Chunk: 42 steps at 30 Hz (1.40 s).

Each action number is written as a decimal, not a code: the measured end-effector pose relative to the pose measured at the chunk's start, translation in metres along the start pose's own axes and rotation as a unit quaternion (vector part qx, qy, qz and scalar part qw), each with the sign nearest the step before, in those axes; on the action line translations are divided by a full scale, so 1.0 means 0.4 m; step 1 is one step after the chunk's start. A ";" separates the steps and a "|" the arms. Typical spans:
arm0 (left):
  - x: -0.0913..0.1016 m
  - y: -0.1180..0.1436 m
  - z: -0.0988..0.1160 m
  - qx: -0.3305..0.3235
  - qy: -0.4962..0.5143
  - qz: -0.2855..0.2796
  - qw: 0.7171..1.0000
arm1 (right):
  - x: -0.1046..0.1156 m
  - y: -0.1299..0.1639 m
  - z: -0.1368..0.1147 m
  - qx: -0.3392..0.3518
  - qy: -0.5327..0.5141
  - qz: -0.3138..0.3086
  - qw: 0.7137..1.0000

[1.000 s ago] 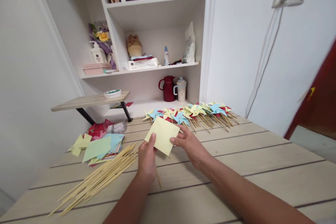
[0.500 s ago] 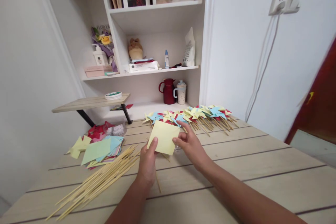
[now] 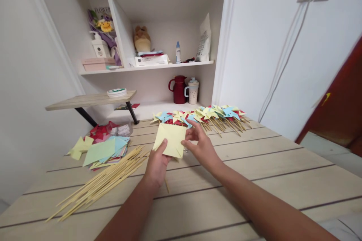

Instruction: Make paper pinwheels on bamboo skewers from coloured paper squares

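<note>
My left hand [image 3: 158, 163] is closed on a square of pale yellow paper [image 3: 171, 139], its thumb lying on top and the other fingers underneath. Short diagonal lines, which look like cuts, run in from the paper's corners. At the paper's right edge is my right hand [image 3: 202, 147], thumb tip by the edge and index finger raised apart from it. Below the paper, a thin wooden stick [image 3: 167, 185] lies on the table, partly hidden by my left hand.
Finished paper pinwheels [image 3: 207, 113] on sticks lie along the back. To the left are a bundle of wooden sticks [image 3: 104, 184], stacked coloured paper [image 3: 102, 152] and a clear box [image 3: 121, 130]. A small raised stand [image 3: 90, 100] and a red jug [image 3: 179, 90] stand behind.
The view has tilted down and shifted slightly. The yellow paper has turned a little in my left hand, and my right index finger is more bent.
</note>
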State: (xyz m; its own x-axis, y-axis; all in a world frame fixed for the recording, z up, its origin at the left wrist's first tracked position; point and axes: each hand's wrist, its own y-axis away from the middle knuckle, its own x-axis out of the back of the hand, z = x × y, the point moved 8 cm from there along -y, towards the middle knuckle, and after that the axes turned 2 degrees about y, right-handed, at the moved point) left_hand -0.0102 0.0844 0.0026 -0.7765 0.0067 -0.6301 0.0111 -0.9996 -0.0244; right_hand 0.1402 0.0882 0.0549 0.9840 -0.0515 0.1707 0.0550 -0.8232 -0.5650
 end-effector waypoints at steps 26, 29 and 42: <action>-0.008 -0.008 -0.021 0.095 0.105 -0.033 0.989 | -0.047 0.021 -0.052 0.207 0.315 -0.071 0.924; -0.009 -0.006 -0.024 0.096 0.108 -0.035 0.989 | -0.049 0.026 -0.063 0.223 0.335 -0.064 0.913; -0.025 -0.001 -0.028 0.075 0.048 -0.091 0.992 | -0.030 0.025 -0.081 0.191 0.179 -0.043 0.964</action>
State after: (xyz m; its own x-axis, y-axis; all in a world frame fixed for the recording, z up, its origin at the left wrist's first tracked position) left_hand 0.0046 0.0852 0.0005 -0.6931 0.1823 -0.6974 -0.2231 -0.9742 -0.0329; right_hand 0.1233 0.0622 0.0732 0.8549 -0.2409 0.4595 0.2592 -0.5688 -0.7805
